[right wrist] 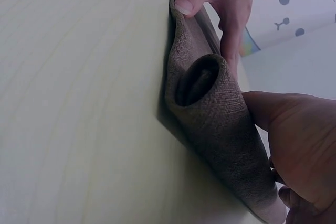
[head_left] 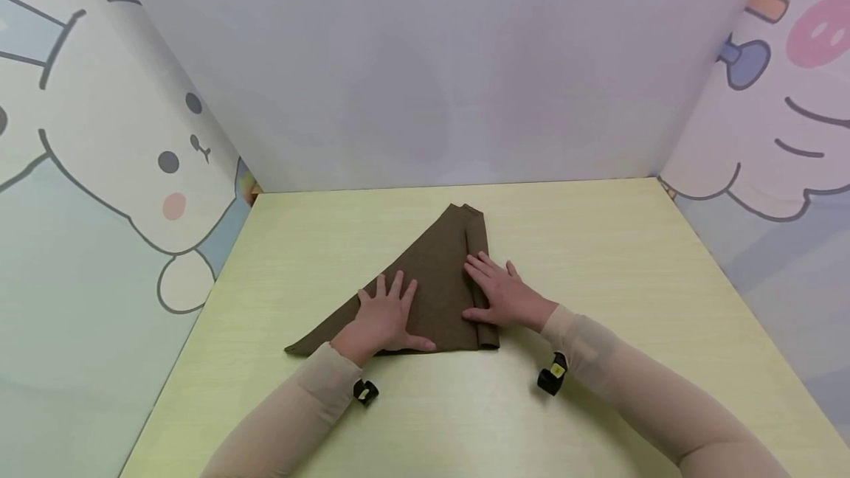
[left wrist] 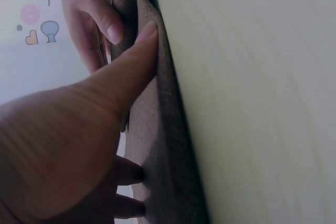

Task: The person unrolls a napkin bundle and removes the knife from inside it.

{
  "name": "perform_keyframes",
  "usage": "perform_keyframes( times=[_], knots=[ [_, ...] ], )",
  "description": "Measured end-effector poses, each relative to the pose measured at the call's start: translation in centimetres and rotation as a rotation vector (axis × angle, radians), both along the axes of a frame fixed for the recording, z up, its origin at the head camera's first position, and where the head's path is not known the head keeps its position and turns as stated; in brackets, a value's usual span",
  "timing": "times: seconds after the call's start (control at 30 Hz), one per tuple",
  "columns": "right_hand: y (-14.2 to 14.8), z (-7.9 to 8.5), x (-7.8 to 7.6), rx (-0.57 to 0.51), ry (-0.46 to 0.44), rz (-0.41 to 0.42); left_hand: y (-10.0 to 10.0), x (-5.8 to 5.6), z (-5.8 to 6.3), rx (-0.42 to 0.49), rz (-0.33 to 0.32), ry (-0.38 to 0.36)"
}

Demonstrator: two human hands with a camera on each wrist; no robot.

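A brown cloth (head_left: 441,293), folded into a triangle, lies on the table with its long slanted edge to the left. Its right side is turned over into a narrow roll (right wrist: 223,116), whose hollow end shows in the right wrist view. With fingers spread, my left hand (head_left: 385,319) presses on the middle of the cloth, thumb near the front edge. My right hand (head_left: 508,297) rests across the roll, its fairly straight fingers and thumb reaching over to the flat part beside it. The left wrist view shows the left thumb (left wrist: 139,51) along the cloth's front edge.
The pale yellow table (head_left: 598,242) extends around the cloth on all sides. A plain light wall (head_left: 425,80) rises behind it, and cartoon-printed panels (head_left: 119,153) flank it. A small black device (head_left: 551,375) is worn at the right wrist, another (head_left: 365,392) at the left.
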State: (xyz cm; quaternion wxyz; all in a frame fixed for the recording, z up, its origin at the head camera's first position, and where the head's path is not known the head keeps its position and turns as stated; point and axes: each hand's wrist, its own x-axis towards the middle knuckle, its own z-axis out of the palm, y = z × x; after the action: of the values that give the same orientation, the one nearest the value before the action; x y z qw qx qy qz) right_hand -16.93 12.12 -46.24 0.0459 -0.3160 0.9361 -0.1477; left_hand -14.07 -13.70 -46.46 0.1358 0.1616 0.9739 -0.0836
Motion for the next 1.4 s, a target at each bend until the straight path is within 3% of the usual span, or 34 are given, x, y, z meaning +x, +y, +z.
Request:
perform_keyframes(
  times=[0.97,1.4],
  knots=[
    [1.4,0.2,-0.1,-0.004,-0.010,-0.019,-1.8,0.1,0.2,0.027,-0.014,0.018],
    [2.6,0.2,0.2,-0.044,-0.064,-0.023,-2.5,0.2,0.4,0.045,-0.009,0.011]
  ],
)
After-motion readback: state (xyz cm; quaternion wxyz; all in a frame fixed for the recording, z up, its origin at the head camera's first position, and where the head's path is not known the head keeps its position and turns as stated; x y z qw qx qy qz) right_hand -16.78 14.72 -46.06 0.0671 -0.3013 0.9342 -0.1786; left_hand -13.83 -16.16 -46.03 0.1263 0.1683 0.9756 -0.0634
